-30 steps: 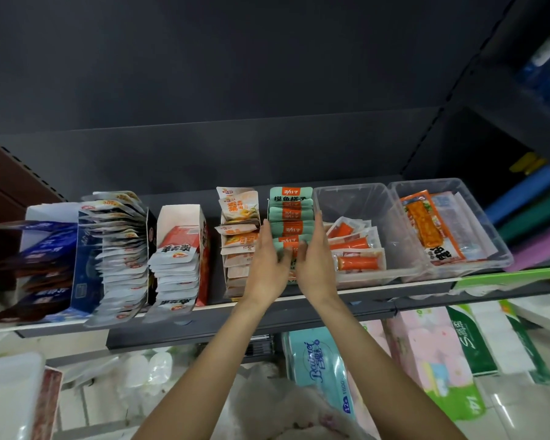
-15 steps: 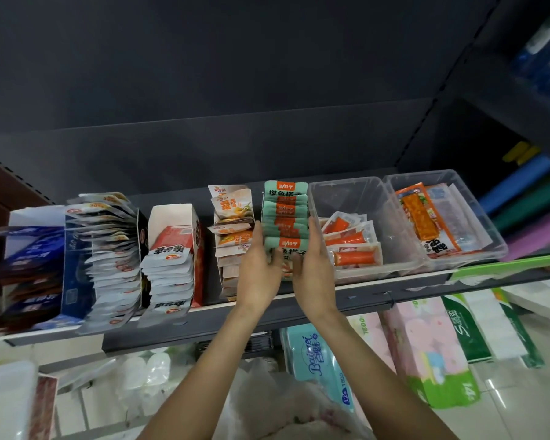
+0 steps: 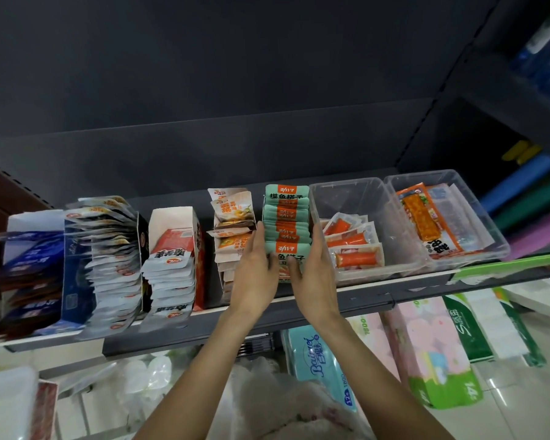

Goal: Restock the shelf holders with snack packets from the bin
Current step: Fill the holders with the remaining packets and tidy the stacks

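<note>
Head view, looking down at a dark shelf [image 3: 378, 298] with both forearms reaching in. I see the left hand [image 3: 254, 274] and right hand [image 3: 314, 274] flanking a row of green snack packets [image 3: 287, 217] standing on edge near the shelf middle. Left-hand fingers lie straight and together along the row's left side; right-hand fingers lie straight and together along its right side, against the wall of a clear tub [image 3: 356, 198]. Both thumbs reach inward onto the face of the front packet, so the row is squeezed between the palms.

That tub holds orange stick packets [image 3: 354, 249]. A second clear tub [image 3: 476, 211] just to its right holds a long orange pack [image 3: 426, 222]. Left of the green row: cream-and-orange sachets [image 3: 232, 223], then a white carton of red-and-silver pouches [image 3: 172, 258], then fanned silver packets [image 3: 111, 249], then dark blue packs [image 3: 35, 258]. Tissue packs [image 3: 432, 350] sit below the shelf. I cannot pick out the supply bin with confidence.
</note>
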A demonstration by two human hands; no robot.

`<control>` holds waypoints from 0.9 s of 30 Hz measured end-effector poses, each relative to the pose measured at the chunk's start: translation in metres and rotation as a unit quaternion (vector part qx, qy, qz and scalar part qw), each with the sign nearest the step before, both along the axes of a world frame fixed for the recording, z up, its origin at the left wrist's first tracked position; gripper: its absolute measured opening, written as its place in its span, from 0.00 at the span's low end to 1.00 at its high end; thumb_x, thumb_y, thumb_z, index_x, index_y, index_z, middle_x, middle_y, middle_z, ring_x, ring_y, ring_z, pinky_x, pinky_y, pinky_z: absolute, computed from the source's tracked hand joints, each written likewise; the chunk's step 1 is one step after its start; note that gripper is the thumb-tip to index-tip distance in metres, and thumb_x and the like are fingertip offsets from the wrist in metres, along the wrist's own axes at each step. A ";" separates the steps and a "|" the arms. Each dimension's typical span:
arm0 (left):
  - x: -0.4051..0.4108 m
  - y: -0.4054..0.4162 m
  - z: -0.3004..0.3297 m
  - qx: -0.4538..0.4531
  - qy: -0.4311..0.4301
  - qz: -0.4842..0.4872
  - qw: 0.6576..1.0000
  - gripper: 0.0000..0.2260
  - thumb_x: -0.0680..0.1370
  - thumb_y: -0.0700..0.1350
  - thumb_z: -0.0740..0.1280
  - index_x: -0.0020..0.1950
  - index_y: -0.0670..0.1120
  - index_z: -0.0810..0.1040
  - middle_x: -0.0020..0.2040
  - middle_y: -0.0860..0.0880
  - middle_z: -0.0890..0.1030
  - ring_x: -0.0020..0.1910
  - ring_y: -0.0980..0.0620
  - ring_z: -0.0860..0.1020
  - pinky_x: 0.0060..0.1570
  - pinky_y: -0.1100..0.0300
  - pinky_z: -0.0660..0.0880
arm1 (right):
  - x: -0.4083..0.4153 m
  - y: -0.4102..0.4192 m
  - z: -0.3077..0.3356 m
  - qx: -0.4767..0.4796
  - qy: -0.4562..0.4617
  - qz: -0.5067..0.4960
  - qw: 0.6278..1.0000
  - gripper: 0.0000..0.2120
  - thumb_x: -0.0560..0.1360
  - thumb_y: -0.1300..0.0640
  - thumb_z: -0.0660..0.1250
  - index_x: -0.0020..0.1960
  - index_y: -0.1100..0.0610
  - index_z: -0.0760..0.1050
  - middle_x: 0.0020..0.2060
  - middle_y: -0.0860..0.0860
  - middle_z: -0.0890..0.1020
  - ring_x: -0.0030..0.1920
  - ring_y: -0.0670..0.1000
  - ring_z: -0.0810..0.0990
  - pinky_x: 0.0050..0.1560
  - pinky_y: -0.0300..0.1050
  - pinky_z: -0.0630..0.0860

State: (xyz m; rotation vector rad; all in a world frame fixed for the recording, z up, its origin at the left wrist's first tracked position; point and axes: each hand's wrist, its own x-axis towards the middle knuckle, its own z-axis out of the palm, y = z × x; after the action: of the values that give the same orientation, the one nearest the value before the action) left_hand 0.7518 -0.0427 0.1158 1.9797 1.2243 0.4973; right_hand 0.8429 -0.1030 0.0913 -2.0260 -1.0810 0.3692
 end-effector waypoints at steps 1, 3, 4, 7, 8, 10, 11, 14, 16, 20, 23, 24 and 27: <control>0.000 -0.001 -0.001 0.024 0.023 0.003 0.999 0.27 0.81 0.41 0.60 0.78 0.45 0.53 0.69 0.45 0.71 0.63 0.48 0.74 0.59 0.54 0.75 | -0.001 -0.001 0.000 -0.004 -0.019 0.001 1.000 0.36 0.77 0.61 0.66 0.77 0.58 0.48 0.72 0.54 0.66 0.71 0.51 0.66 0.67 0.47 0.68; 0.002 0.000 -0.001 0.065 0.069 0.007 0.995 0.27 0.81 0.42 0.60 0.78 0.43 0.52 0.64 0.42 0.75 0.56 0.45 0.78 0.53 0.51 0.77 | -0.002 0.000 0.001 -0.012 -0.057 0.003 0.998 0.35 0.77 0.61 0.65 0.77 0.60 0.49 0.71 0.56 0.67 0.70 0.53 0.67 0.66 0.47 0.68; 0.003 0.002 -0.001 0.080 0.086 0.008 0.993 0.27 0.81 0.43 0.60 0.77 0.43 0.53 0.63 0.41 0.76 0.55 0.44 0.78 0.52 0.51 0.77 | -0.002 0.002 0.001 -0.016 -0.066 0.002 0.998 0.35 0.77 0.61 0.65 0.77 0.60 0.50 0.71 0.57 0.67 0.70 0.54 0.67 0.66 0.49 0.69; 0.006 0.007 0.002 0.087 0.087 0.018 0.992 0.27 0.81 0.46 0.60 0.77 0.42 0.54 0.66 0.40 0.73 0.63 0.44 0.73 0.58 0.51 0.74 | -0.002 0.009 0.001 -0.024 -0.071 -0.009 0.997 0.35 0.77 0.60 0.65 0.77 0.60 0.49 0.72 0.57 0.65 0.71 0.55 0.65 0.67 0.53 0.71; 0.006 0.008 0.003 0.082 0.083 0.021 0.993 0.27 0.82 0.46 0.60 0.77 0.42 0.54 0.67 0.41 0.72 0.66 0.45 0.71 0.60 0.52 0.72 | -0.002 0.010 0.003 -0.027 -0.074 -0.012 0.997 0.36 0.77 0.59 0.65 0.77 0.59 0.48 0.72 0.57 0.65 0.71 0.55 0.65 0.66 0.53 0.71; 0.008 0.009 0.003 0.085 0.084 0.024 0.993 0.28 0.81 0.45 0.60 0.78 0.43 0.52 0.69 0.42 0.68 0.68 0.46 0.68 0.62 0.54 0.70 | -0.001 0.011 0.004 -0.040 -0.095 -0.011 0.995 0.38 0.77 0.57 0.66 0.77 0.59 0.46 0.73 0.57 0.63 0.71 0.55 0.65 0.65 0.53 0.72; 0.009 0.008 0.004 0.090 0.085 0.024 0.992 0.29 0.81 0.45 0.61 0.78 0.42 0.51 0.71 0.42 0.67 0.68 0.46 0.67 0.63 0.55 0.69 | -0.001 0.011 0.004 -0.049 -0.108 -0.006 0.993 0.39 0.77 0.56 0.66 0.77 0.59 0.44 0.73 0.58 0.62 0.71 0.55 0.65 0.65 0.53 0.72; 0.012 0.003 0.005 0.095 0.068 0.010 0.993 0.31 0.80 0.42 0.63 0.78 0.41 0.50 0.75 0.41 0.60 0.73 0.45 0.62 0.68 0.55 0.64 | -0.001 0.009 0.008 -0.059 -0.108 0.020 0.992 0.42 0.76 0.54 0.68 0.77 0.57 0.42 0.74 0.58 0.58 0.71 0.56 0.65 0.63 0.54 0.74; 0.013 0.003 0.006 0.079 0.034 -0.003 0.996 0.32 0.79 0.41 0.64 0.77 0.41 0.50 0.76 0.42 0.58 0.75 0.46 0.59 0.71 0.55 0.61 | 0.005 0.005 0.020 -0.044 -0.074 0.034 0.996 0.41 0.75 0.56 0.69 0.77 0.57 0.46 0.73 0.56 0.60 0.69 0.54 0.68 0.61 0.51 0.76; 0.008 0.013 0.003 0.052 0.008 -0.034 0.998 0.36 0.76 0.42 0.69 0.78 0.43 0.51 0.77 0.46 0.56 0.76 0.50 0.54 0.72 0.57 0.55 | 0.041 0.006 0.049 0.010 -0.089 0.039 0.995 0.32 0.75 0.65 0.66 0.75 0.56 0.58 0.72 0.54 0.64 0.67 0.53 0.69 0.64 0.50 0.73; 0.009 0.017 0.005 0.040 0.009 -0.059 0.997 0.39 0.75 0.44 0.70 0.78 0.46 0.49 0.78 0.47 0.52 0.77 0.51 0.49 0.72 0.59 0.51 | 0.071 0.029 0.058 0.024 -0.127 0.104 0.986 0.23 0.77 0.63 0.63 0.72 0.55 0.65 0.71 0.52 0.66 0.70 0.52 0.65 0.69 0.46 0.64; 0.010 0.018 0.007 0.032 0.007 -0.065 0.997 0.39 0.75 0.45 0.70 0.78 0.47 0.48 0.78 0.47 0.50 0.77 0.52 0.48 0.71 0.60 0.50 | 0.079 0.039 0.058 0.010 -0.141 0.139 0.980 0.22 0.78 0.62 0.62 0.71 0.54 0.66 0.71 0.52 0.67 0.71 0.52 0.64 0.69 0.46 0.62; 0.013 0.020 0.010 0.018 0.002 -0.081 0.997 0.41 0.75 0.45 0.70 0.78 0.48 0.46 0.79 0.48 0.46 0.77 0.53 0.46 0.69 0.64 0.47 | 0.095 0.062 0.055 -0.053 -0.224 0.250 0.940 0.16 0.79 0.60 0.61 0.66 0.55 0.73 0.67 0.52 0.73 0.70 0.54 0.68 0.70 0.54 0.64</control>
State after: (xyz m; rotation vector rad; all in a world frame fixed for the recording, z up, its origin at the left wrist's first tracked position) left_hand 0.7643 -0.0226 0.1259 2.0910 1.0530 0.4358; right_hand 0.9376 -0.0411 0.1463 -1.9551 -1.9093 0.2240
